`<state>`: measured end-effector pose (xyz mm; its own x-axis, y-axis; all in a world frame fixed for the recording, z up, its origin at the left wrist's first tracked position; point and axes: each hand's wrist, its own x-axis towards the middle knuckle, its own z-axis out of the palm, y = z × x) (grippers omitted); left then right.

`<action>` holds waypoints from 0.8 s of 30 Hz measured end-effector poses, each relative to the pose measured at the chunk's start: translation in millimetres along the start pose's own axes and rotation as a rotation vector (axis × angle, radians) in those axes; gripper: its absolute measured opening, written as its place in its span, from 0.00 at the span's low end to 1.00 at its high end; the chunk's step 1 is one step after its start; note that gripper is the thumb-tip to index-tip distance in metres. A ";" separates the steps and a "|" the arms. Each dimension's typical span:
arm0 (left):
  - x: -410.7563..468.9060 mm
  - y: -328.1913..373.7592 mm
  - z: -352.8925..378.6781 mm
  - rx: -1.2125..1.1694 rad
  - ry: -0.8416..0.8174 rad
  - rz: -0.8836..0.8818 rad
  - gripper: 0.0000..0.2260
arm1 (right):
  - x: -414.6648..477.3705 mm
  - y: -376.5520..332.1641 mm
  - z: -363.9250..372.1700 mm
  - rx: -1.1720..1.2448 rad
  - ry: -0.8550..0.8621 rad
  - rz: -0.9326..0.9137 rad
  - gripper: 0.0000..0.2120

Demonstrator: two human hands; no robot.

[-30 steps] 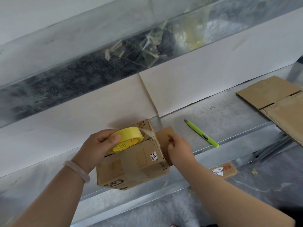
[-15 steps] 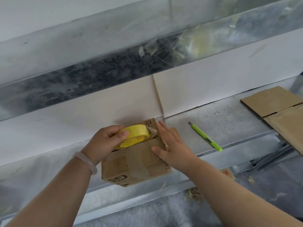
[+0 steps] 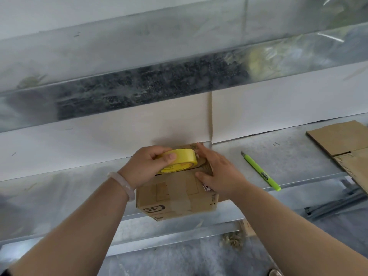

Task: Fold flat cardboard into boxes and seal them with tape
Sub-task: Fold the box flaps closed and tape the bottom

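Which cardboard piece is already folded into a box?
The SF-printed box under the right hand and the tape roll in the left hand; the cardboard sheets far right lie flat.

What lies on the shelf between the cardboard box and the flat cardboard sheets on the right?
In the head view, a green utility knife lies there, apart from the cardboard box and the flat cardboard sheets.

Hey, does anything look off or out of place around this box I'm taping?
The cardboard box sits askew, its near corner hanging past the front edge of the metal ledge. Old tape patches on it suggest reuse. Some shredded scraps lie below the ledge.
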<state>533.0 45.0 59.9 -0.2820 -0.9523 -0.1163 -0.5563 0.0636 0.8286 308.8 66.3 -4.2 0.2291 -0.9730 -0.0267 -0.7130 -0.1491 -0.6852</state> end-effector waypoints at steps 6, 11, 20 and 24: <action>-3.5 9.9 -10.7 0.254 0.006 0.040 0.04 | 1.6 5.5 2.9 -0.079 -0.010 0.010 0.35; -10.6 9.2 -29.9 0.540 0.069 0.084 0.18 | -1.1 0.6 -1.5 -0.138 -0.051 0.032 0.32; -19.4 -10.8 -45.9 0.908 0.150 0.234 0.30 | -3.7 -2.1 -2.9 -0.232 -0.102 0.016 0.30; -21.0 -15.6 -59.5 1.166 0.251 0.190 0.28 | -2.4 -1.5 -3.9 -0.243 -0.105 0.028 0.29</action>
<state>594.1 46.3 82.0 -0.3475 -0.9220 0.1709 -0.9303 0.3162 -0.1860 306.7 68.2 -0.3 0.2656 -0.9556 -0.1277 -0.8555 -0.1726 -0.4881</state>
